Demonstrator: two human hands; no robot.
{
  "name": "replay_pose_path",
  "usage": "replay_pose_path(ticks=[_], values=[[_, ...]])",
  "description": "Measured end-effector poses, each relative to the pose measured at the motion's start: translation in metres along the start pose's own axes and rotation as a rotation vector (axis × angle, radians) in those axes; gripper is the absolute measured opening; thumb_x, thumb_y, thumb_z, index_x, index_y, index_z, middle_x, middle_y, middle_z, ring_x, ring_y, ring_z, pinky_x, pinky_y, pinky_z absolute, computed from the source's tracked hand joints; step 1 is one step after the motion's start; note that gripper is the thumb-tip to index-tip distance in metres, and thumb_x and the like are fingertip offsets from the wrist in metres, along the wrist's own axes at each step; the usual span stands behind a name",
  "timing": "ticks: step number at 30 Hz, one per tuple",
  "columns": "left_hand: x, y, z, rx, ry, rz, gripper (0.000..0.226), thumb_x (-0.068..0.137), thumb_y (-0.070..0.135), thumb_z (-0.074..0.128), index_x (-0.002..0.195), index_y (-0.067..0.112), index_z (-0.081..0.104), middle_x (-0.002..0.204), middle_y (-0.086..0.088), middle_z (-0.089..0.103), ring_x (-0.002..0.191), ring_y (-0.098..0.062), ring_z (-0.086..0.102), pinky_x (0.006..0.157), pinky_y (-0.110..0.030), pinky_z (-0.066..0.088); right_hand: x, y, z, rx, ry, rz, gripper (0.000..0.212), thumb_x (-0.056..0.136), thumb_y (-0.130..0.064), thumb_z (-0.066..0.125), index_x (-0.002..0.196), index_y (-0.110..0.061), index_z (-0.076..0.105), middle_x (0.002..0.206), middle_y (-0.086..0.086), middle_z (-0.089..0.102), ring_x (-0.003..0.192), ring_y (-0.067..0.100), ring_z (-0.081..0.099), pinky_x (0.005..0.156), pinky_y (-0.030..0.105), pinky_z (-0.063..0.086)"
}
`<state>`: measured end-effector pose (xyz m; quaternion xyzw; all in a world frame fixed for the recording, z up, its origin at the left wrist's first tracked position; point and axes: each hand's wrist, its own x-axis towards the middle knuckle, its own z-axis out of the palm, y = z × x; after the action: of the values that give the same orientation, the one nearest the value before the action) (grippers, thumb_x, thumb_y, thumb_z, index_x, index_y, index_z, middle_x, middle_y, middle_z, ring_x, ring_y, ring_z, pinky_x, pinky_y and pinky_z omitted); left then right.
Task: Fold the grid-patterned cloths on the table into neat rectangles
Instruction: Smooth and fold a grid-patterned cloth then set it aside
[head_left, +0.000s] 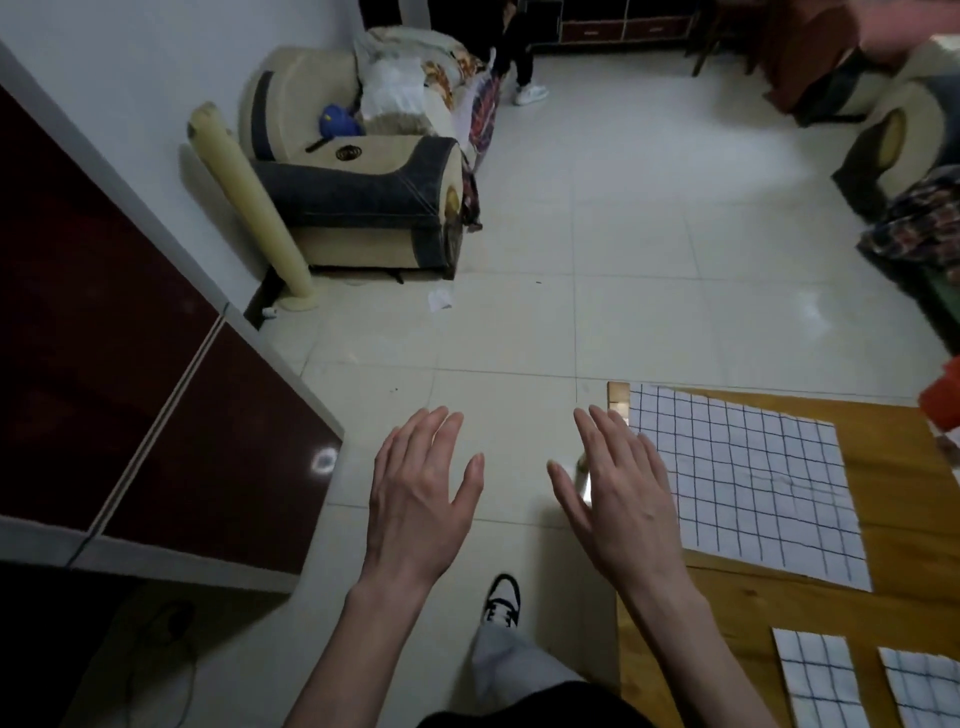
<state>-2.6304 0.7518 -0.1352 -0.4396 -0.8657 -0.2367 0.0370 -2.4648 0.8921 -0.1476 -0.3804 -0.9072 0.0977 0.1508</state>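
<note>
White cloth (743, 488) with a dark grid lies flat and unfolded on the wooden worktop (727, 613), just to the right of the right hand (618, 499). Two smaller gridded cloths, one (818, 675) beside the other (924, 686), lie on the same worktop below and to the right of that hand, well apart from it, cut off by the bottom edge of the view.

Right hand: grip wide, fingers straight and spread, palm down, holding nothing; its outer edge overlaps the near-left edge of the large cloth in the view, and contact cannot be confirmed.

Left hand (421, 499): grip wide, fingers straight, palm down, holding nothing; it hangs over the tiled floor (623, 260), left of the right hand and apart from every cloth.

Beyond both hands stands a beige and dark armchair (358, 192). Below the hands a black and white shoe (501, 603) rests on the floor
</note>
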Motion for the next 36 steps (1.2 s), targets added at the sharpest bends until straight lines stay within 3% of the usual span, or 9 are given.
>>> replay_pose_path(ticks=[15, 29, 36], values=[[0.226, 0.013, 0.057, -0.06, -0.054, 0.26, 0.049, 0.102, 0.038, 0.052, 0.145, 0.014, 0.057, 0.151, -0.006, 0.055, 0.147, -0.023, 0.041, 0.118, -0.052, 0.038, 0.169, 0.044, 0.011, -0.011, 0.199, 0.3, 0.061, 0.102, -0.048, 0.047, 0.15, -0.012, 0.049, 0.153, 0.01, 0.053, 0.145, 0.028, 0.044, 0.119, 0.05, 0.037], [0.436, 0.05, 0.143, -0.164, -0.158, 0.492, 0.048, 0.102, 0.038, 0.051, 0.143, 0.014, 0.058, 0.149, -0.005, 0.056, 0.146, -0.024, 0.043, 0.117, -0.053, 0.038, 0.329, 0.099, 0.021, -0.111, 0.305, 0.525, 0.062, 0.101, -0.049, 0.05, 0.15, -0.012, 0.049, 0.152, 0.009, 0.053, 0.147, 0.026, 0.043, 0.122, 0.047, 0.033], [0.565, 0.078, 0.188, -0.243, -0.2, 0.696, 0.048, 0.101, 0.038, 0.052, 0.141, 0.013, 0.06, 0.147, -0.006, 0.058, 0.144, -0.025, 0.045, 0.116, -0.052, 0.039, 0.422, 0.126, 0.019, -0.152, 0.357, 0.741, 0.064, 0.102, -0.052, 0.046, 0.154, -0.014, 0.045, 0.156, 0.008, 0.05, 0.15, 0.024, 0.039, 0.125, 0.045, 0.029]])
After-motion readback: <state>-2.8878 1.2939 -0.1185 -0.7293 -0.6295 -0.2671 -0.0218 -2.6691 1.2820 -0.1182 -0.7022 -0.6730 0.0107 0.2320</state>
